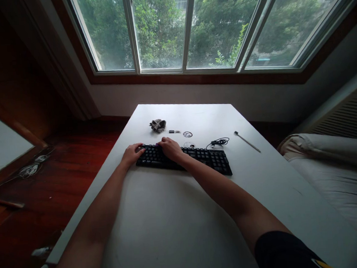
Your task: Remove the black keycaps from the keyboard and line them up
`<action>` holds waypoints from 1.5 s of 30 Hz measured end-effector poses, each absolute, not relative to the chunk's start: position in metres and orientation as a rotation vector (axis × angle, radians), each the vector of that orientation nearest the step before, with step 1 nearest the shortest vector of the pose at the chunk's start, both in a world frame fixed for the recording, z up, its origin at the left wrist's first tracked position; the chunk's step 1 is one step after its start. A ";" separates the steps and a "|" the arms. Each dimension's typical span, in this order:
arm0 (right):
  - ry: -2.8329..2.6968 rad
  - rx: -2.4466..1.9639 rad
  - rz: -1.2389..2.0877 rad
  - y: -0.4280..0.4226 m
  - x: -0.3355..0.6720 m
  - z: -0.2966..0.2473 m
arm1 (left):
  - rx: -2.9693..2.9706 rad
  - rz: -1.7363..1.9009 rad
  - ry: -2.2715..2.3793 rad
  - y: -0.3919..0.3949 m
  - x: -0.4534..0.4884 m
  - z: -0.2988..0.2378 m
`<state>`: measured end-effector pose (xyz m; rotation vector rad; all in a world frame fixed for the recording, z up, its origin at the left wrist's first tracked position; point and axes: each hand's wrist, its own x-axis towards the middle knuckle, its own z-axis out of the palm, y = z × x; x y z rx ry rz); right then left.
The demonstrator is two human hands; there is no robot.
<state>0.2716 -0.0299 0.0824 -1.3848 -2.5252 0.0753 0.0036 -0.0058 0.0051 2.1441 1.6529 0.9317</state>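
A black keyboard (199,156) lies across the middle of a white table (161,227). My left hand (132,154) rests at the keyboard's left end, its fingers bent over the corner keys and edge. My right hand (171,148) lies on the keys just right of it. Its fingers are curled together at the top row, where a small purple thing (157,144) shows at the fingertips. What that thing is I cannot make out. Both bare forearms reach in from the bottom of the head view.
Behind the keyboard lie a grey crumpled cloth (158,125), a small metal tool (173,131), two small round clear dishes (187,134), a coiled black cable (219,141) and a thin stick (247,141). A pale cushion (334,166) adjoins the table's right side; red wooden floor (59,161) lies left.
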 end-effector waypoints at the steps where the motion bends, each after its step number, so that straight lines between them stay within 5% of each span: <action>1: -2.556 -1.372 0.071 -0.032 0.272 0.081 | 2.146 0.935 1.647 -0.006 0.004 0.006; 10: -2.754 -1.005 0.051 -0.078 0.269 0.076 | 2.149 0.938 1.641 -0.008 0.006 0.007; 16: -2.833 -0.622 0.360 -0.087 0.271 0.078 | 2.168 0.933 1.629 -0.007 0.004 0.006; 27: -2.563 -1.486 -0.037 -0.042 0.299 0.090 | 2.145 0.936 1.655 -0.008 0.005 0.007; 39: -2.773 -1.094 -0.033 -0.095 0.292 0.079 | 2.130 0.947 1.631 -0.010 0.006 0.009; 45: -2.839 -0.702 0.348 -0.100 0.301 0.082 | 2.136 0.943 1.655 -0.011 0.007 0.010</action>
